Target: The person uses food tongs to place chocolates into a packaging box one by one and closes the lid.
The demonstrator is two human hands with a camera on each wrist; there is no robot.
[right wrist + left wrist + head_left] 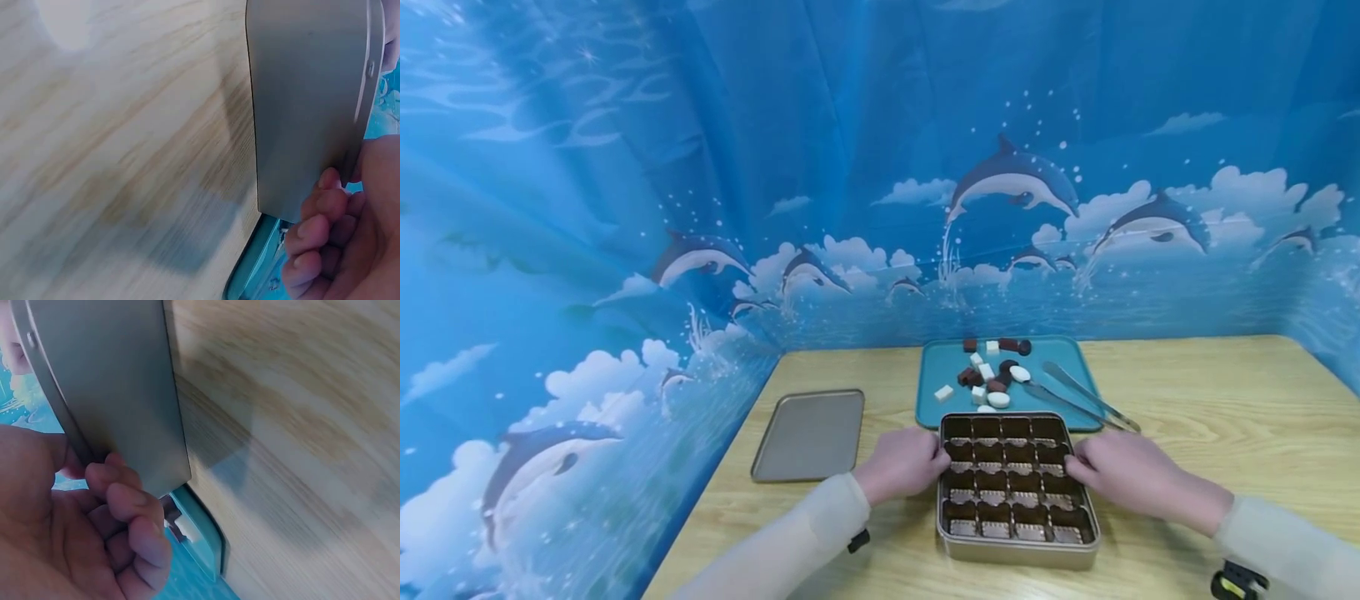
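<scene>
A rectangular metal tin stands on the wooden table with a brown divided insert inside, its small compartments bare. My left hand pinches the tin's left rim between thumb and curled fingers. On the opposite side my right hand pinches the right rim in the same way. Both wrist views show the tin's plain side wall with fingertips against it just under the rim. Behind the tin lies a teal tray bearing several dark and white chocolates.
A flat metal lid lies on the table to the left. Metal tongs rest on the tray, their end reaching over its right edge. A blue dolphin-print curtain borders the table at the back and sides.
</scene>
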